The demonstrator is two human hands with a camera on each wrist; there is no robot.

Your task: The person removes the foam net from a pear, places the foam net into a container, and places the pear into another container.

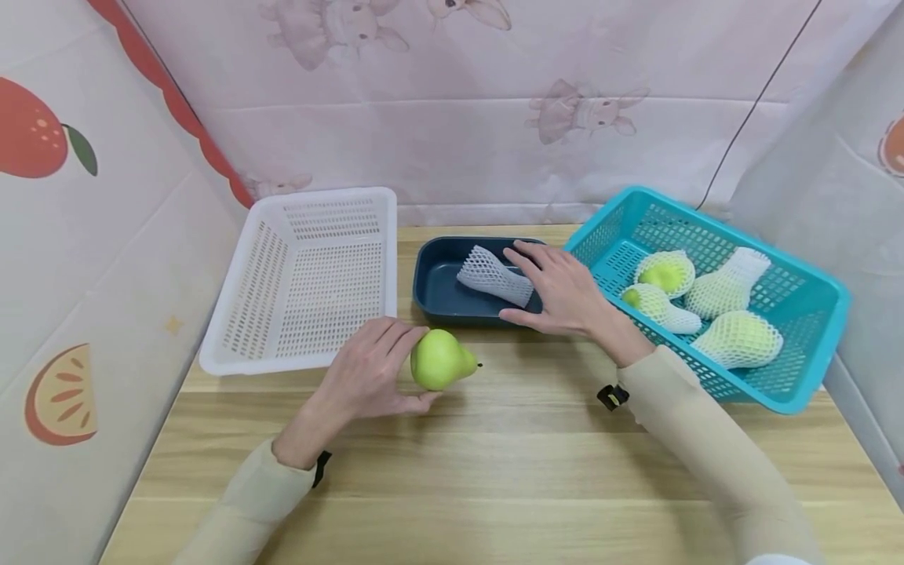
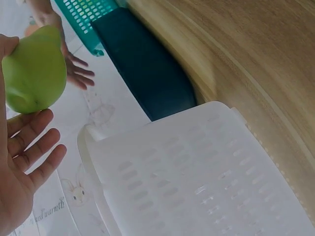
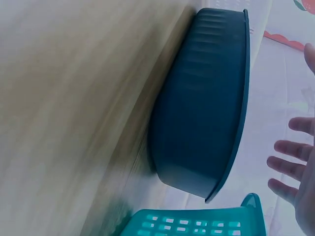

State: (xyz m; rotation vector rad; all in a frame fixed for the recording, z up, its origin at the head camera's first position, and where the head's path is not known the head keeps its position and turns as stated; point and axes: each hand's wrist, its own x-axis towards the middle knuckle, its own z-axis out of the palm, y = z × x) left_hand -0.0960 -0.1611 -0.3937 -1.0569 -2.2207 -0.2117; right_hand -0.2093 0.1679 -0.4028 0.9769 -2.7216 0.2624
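A bare green pear (image 1: 436,359) is held between the thumb and fingers of my left hand (image 1: 374,369), its stem toward the right. In the left wrist view the pear (image 2: 37,71) is above the fingertips of the left hand (image 2: 24,162). My right hand (image 1: 561,290), fingers spread, hovers over the right end of a dark blue bin (image 1: 439,292). In that bin lies a white foam net sleeve (image 1: 494,276), apart from the pear. The right wrist view shows the right hand (image 3: 300,162) with nothing between its fingers, beside the bin (image 3: 202,103).
A white perforated basket (image 1: 332,294) stands to the left of the bin. On the right, a turquoise basket (image 1: 812,337) holds several pears in foam nets (image 1: 741,339). All stand on a wooden table (image 1: 508,471), with printed cloth walls (image 1: 452,141) behind and at the sides.
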